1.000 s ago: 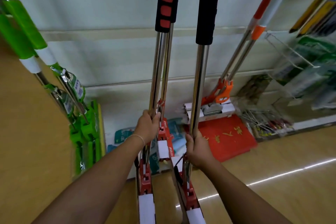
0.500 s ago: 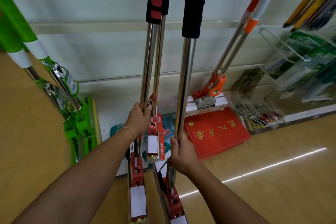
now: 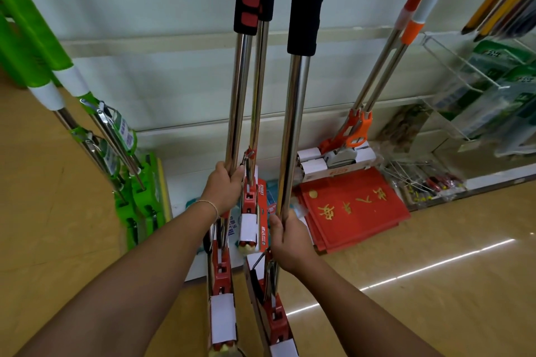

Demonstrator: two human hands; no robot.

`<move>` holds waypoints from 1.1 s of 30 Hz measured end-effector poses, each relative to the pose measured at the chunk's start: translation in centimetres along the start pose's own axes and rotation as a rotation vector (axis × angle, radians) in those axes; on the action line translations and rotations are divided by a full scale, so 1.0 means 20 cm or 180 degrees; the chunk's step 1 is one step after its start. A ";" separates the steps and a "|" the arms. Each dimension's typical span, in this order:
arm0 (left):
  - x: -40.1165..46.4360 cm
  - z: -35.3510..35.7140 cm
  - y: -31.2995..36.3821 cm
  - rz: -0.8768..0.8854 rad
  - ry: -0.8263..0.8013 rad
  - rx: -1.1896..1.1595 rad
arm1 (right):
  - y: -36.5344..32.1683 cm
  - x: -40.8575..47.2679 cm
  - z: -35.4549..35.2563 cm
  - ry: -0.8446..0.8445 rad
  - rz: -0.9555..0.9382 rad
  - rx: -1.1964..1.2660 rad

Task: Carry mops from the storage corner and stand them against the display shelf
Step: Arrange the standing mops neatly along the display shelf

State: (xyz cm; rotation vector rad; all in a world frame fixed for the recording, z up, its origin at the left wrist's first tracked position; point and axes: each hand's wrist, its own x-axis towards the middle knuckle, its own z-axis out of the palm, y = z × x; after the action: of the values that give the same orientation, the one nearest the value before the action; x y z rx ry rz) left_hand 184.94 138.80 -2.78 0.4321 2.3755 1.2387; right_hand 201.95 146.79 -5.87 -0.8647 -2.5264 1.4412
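You are at the delivery end of the carry — both mops are upright in front of the pale panelled display shelf, not yet leaning on it. Your left hand is wrapped round the polished steel pole with the black-and-red foam sleeve, fingers curled tight about the shaft. Your right hand is closed lower down on the polished steel pole with the plain black foam sleeve. Each grip holds one mop, and their red plastic squeeze heads with white card wrappers hang near your feet; whether they touch the tan floor I cannot tell.

A third red-headed mop already stands just behind your left one, against the shelf. Next, I judge, you set each head down and tip the sleeve ends back onto the panel — the smooth steel and glossy floor look slippery, so seat the heads firmly. Keep to the gap between the green plastic mops on the left and the orange-collared mops above the flat red mat with gold characters.
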 end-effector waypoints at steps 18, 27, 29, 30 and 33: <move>0.04 -0.02 -0.05 0.0099 -0.0013 -0.0036 | 0.04 -0.03 -0.04 0.0151 -0.0114 -0.0062; 0.05 -0.03 -0.07 0.0107 0.0026 0.0062 | 0.01 -0.03 0.05 0.0056 -0.0138 0.0023; 0.05 -0.04 -0.08 0.0109 0.0014 0.0069 | -0.02 -0.02 0.08 0.0001 -0.0150 0.0109; 0.05 -0.04 -0.09 0.0110 0.0007 0.0069 | -0.03 0.00 0.09 -0.0023 -0.0144 0.0139; 0.06 -0.06 -0.11 0.0091 -0.0017 0.0073 | -0.06 0.06 0.13 -0.0043 -0.0103 0.0134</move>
State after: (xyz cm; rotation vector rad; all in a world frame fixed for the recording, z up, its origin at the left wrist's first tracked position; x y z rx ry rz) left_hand 183.26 137.31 -4.26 0.4776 2.3891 1.2225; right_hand 199.65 145.02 -6.49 -0.8065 -2.4980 1.4898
